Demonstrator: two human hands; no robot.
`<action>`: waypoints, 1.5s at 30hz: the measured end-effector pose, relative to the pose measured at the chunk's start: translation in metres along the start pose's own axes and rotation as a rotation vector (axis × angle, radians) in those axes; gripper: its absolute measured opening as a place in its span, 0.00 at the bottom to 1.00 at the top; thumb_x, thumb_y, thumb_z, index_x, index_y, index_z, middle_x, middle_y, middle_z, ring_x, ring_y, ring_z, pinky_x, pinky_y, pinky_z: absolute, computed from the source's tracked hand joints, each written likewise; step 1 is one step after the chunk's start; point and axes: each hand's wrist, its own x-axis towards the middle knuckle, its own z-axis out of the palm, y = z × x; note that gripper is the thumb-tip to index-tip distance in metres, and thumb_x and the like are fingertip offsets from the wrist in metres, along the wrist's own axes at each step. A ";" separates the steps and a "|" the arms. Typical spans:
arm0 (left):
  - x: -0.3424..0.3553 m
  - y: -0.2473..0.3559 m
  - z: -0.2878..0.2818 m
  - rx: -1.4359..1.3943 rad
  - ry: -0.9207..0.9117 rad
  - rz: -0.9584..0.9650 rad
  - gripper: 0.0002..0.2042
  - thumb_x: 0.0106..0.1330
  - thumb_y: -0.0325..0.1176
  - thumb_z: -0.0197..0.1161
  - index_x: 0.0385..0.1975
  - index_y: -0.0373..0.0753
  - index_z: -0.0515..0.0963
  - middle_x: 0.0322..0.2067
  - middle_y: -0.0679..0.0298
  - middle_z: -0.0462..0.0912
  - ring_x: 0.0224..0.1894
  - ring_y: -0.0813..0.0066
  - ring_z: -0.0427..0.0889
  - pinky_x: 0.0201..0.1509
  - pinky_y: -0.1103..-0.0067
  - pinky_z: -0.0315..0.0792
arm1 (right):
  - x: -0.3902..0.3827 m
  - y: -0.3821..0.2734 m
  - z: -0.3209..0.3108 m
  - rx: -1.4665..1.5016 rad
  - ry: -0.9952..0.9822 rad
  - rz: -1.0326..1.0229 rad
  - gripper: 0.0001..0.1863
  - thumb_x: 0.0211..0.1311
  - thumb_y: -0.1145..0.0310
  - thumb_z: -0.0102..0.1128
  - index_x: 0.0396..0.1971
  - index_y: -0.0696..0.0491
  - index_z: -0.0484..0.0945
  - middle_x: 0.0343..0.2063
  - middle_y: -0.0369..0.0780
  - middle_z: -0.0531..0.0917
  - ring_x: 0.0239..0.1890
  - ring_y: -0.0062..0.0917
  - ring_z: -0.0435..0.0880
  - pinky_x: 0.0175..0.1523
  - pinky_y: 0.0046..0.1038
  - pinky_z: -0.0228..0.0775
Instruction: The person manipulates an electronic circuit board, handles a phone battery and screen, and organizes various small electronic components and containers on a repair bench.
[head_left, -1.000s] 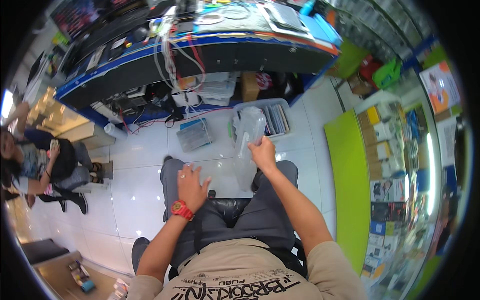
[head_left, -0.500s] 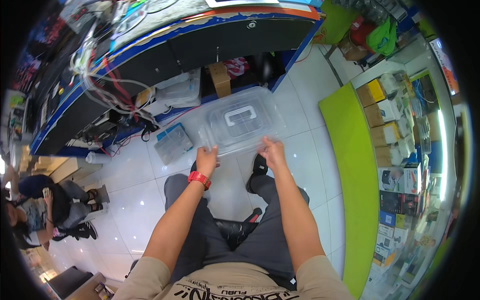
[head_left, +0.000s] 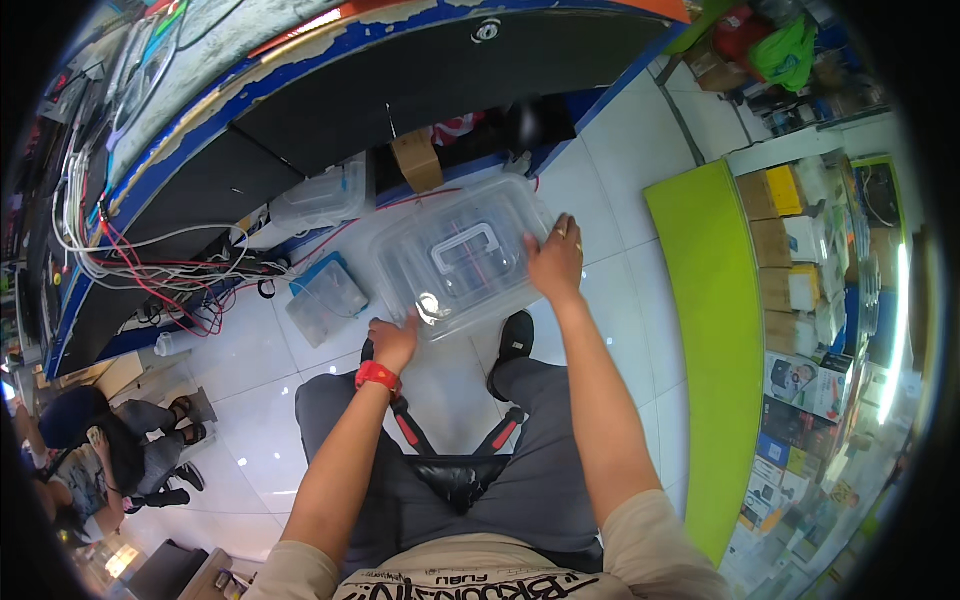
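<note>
Resting the right hand (head_left: 557, 262) open along the right edge of the lidded clear plastic storage box (head_left: 402, 268); touching its near-left corner with the left hand (head_left: 395, 345), too hidden underneath to tell whether grasping. Having the box on the tiled floor (head_left: 625, 320), just off the dark-fronted counter (head_left: 340, 115), near a smaller clear case (head_left: 328, 308). Leaving open tiles rightward to the green edge of the display cabinet (head_left: 705, 360).

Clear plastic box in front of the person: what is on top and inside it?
On top is a clear lid with a white handle, the left hand and right hand at its edges. Through it, blurred shapes show inside; the plastic hides what they are.
</note>
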 end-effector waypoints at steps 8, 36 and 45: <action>0.025 0.002 0.004 -0.862 -0.293 -0.044 0.48 0.73 0.66 0.50 0.73 0.24 0.50 0.72 0.40 0.59 0.76 0.50 0.58 0.77 0.66 0.53 | 0.041 0.030 0.024 0.199 -0.259 0.079 0.41 0.72 0.52 0.57 0.69 0.71 0.59 0.66 0.61 0.68 0.68 0.52 0.70 0.70 0.43 0.66; 0.009 0.061 -0.049 -0.452 0.124 0.232 0.31 0.63 0.49 0.69 0.52 0.23 0.77 0.49 0.37 0.83 0.52 0.47 0.83 0.54 0.66 0.74 | 0.018 0.087 -0.025 0.915 -0.484 0.574 0.34 0.56 0.57 0.75 0.54 0.68 0.77 0.50 0.51 0.84 0.52 0.36 0.85 0.56 0.36 0.75; 0.079 0.230 -0.074 0.019 -0.083 0.775 0.33 0.61 0.53 0.68 0.53 0.26 0.79 0.49 0.39 0.84 0.54 0.45 0.83 0.58 0.66 0.74 | -0.076 0.126 -0.077 1.434 -0.222 0.897 0.22 0.56 0.69 0.70 0.49 0.65 0.80 0.44 0.45 0.85 0.45 0.33 0.86 0.50 0.38 0.78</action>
